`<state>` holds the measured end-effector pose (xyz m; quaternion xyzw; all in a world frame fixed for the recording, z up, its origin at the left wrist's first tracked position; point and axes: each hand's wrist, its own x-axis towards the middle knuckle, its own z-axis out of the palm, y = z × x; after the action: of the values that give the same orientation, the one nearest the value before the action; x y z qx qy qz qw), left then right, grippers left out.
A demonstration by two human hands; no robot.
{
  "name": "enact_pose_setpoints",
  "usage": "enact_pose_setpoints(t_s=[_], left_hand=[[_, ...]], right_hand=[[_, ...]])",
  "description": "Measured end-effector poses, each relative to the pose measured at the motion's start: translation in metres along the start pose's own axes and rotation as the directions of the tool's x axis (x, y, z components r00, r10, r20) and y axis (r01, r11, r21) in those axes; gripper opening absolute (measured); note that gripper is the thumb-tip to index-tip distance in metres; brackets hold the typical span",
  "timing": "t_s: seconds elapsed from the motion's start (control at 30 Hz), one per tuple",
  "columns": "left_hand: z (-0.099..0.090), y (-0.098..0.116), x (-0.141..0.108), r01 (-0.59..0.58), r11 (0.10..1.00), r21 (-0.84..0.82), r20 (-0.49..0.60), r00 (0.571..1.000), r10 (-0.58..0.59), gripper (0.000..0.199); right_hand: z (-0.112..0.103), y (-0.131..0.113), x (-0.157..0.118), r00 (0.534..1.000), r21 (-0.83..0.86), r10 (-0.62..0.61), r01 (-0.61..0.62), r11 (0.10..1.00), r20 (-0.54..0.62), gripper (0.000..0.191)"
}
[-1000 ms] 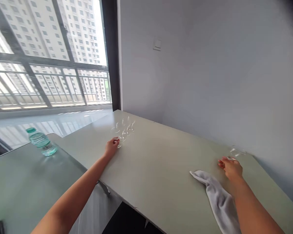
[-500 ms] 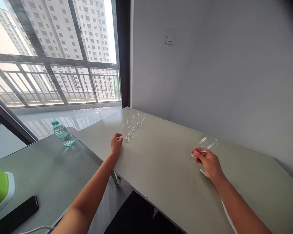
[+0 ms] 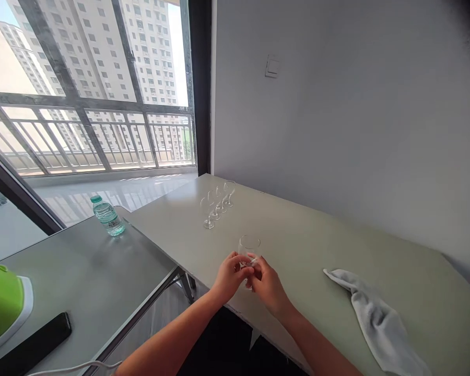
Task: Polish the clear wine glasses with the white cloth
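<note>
Both hands are closed around one clear wine glass (image 3: 250,243), held upright in front of me near the table's front edge. My left hand (image 3: 232,275) grips the lower bowl from the left. From the right, my right hand (image 3: 269,284) holds the glass around the bottom of the bowl and the stem. The fingers cover most of the stem, and the base is largely hidden. Beyond, to the left, several more clear wine glasses (image 3: 209,219) stand upright in a slanting row on the cream table (image 3: 297,245).
A crumpled grey cloth (image 3: 379,318) lies on the table at the right. On the grey side table (image 3: 97,277) at the left are a water bottle (image 3: 108,218), a black phone (image 3: 35,342), a green-and-white object (image 3: 3,305) and a white cable (image 3: 72,368). The wall (image 3: 317,130) borders the table's far side.
My right hand has brought the wine glass left to the middle. My left hand has left the row of glasses and moved right to take hold of the same glass. The cloth is now uncovered.
</note>
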<state>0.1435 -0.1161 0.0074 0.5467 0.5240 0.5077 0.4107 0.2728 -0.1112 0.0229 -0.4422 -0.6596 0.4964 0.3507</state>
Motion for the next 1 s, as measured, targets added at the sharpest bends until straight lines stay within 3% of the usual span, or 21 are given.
enact_pose_setpoints(t_s=[0.17, 0.27, 0.33, 0.57, 0.7, 0.77, 0.83, 0.9, 1.0], left_hand=[[-0.066, -0.021, 0.028, 0.059, 0.998, 0.038, -0.153, 0.987, -0.053, 0.04], [-0.104, -0.028, 0.047, 0.09, 0.977, 0.195, -0.305, 0.952, -0.027, 0.04], [-0.12, -0.029, 0.055, 0.134, 0.951, 0.279, -0.37, 0.929, -0.022, 0.039], [-0.135, -0.039, 0.068, 0.165, 0.917, 0.363, -0.383, 0.924, -0.015, 0.042], [-0.142, -0.042, 0.072, 0.189, 0.876, 0.445, -0.39, 0.921, 0.0, 0.046], [-0.145, -0.043, 0.074, 0.184, 0.859, 0.478, -0.377, 0.926, 0.011, 0.046], [-0.148, -0.043, 0.075, 0.18, 0.852, 0.492, -0.362, 0.932, 0.012, 0.045], [-0.149, -0.042, 0.072, 0.221, 0.826, 0.519, -0.402, 0.916, 0.008, 0.044], [-0.144, -0.036, 0.059, 0.317, 0.776, 0.545, -0.581, 0.811, 0.077, 0.037]], right_hand=[[-0.04, -0.011, -0.023, 0.999, -0.267, -0.042, 0.036, 0.963, -0.015, 0.032], [-0.081, -0.008, -0.04, 0.989, -0.349, -0.019, -0.033, 0.937, -0.145, 0.03], [-0.11, -0.001, -0.053, 0.967, -0.359, 0.006, -0.1, 0.928, -0.254, 0.032], [-0.194, 0.028, -0.106, 0.817, -0.361, 0.067, -0.325, 0.874, -0.573, 0.032], [-0.214, 0.042, -0.123, 0.765, -0.374, 0.039, -0.357, 0.856, -0.643, 0.031], [-0.216, 0.046, -0.124, 0.749, -0.478, -0.053, -0.365, 0.799, -0.661, 0.031], [-0.214, 0.05, -0.121, 0.765, -0.636, -0.188, -0.343, 0.691, -0.616, 0.032], [-0.21, 0.054, -0.117, 0.815, -0.774, -0.277, -0.292, 0.562, -0.509, 0.036], [-0.203, 0.065, -0.109, 0.894, -0.876, -0.231, -0.273, 0.398, -0.383, 0.045]])
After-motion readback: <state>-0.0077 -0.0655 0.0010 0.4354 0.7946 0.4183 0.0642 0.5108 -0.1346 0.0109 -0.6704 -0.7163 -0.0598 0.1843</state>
